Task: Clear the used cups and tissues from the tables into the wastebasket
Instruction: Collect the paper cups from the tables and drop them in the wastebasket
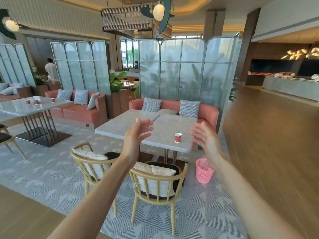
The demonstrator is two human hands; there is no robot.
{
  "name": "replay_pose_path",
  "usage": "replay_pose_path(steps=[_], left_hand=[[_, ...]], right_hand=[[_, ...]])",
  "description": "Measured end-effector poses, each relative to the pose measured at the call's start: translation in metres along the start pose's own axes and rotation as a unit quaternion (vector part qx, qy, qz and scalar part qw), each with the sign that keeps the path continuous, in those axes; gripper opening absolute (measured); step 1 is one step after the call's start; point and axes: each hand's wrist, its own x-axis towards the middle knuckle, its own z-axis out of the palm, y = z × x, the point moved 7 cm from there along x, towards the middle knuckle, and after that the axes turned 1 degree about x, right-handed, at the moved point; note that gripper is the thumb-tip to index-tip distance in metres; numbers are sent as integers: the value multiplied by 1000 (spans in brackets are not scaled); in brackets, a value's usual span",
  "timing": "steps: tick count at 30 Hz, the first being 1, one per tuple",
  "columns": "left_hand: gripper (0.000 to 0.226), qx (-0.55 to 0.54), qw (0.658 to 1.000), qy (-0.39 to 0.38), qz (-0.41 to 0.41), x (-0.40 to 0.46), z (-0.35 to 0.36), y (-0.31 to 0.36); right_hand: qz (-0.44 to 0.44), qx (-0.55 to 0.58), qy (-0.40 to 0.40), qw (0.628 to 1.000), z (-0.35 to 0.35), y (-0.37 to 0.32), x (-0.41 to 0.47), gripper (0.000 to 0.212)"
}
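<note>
A red paper cup (178,137) stands upright near the front right corner of the grey stone table (155,125) ahead of me. A pink mesh wastebasket (204,170) sits on the carpet below that corner. My left hand (136,135) and my right hand (204,135) are both raised in front of me, palms facing each other, fingers straight, holding nothing. The cup shows between them, farther away. Three more red cups (36,101) stand on the table (20,109) at the far left.
Two wooden chairs (155,183) with cushions stand between me and the near table. A pink sofa (207,114) lies behind it, with frosted screens (183,71) beyond. Wooden floor (276,144) runs along the right. A person (51,69) stands far back left.
</note>
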Motion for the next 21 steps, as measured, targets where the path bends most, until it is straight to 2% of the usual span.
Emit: replay_pose_path(steps=[8,14,21], left_hand=[[54,43,998,-14,-40,110,32,-91],[48,66,994,-25,-82,194,51,-166],[46,64,991,-37,-111,267,99,-240]], right_hand=[[44,-12,30,999,-15,56,123,44],[77,-11,67,995,-30,98,205,43],[110,-15,70,991,-67,142,280,36]])
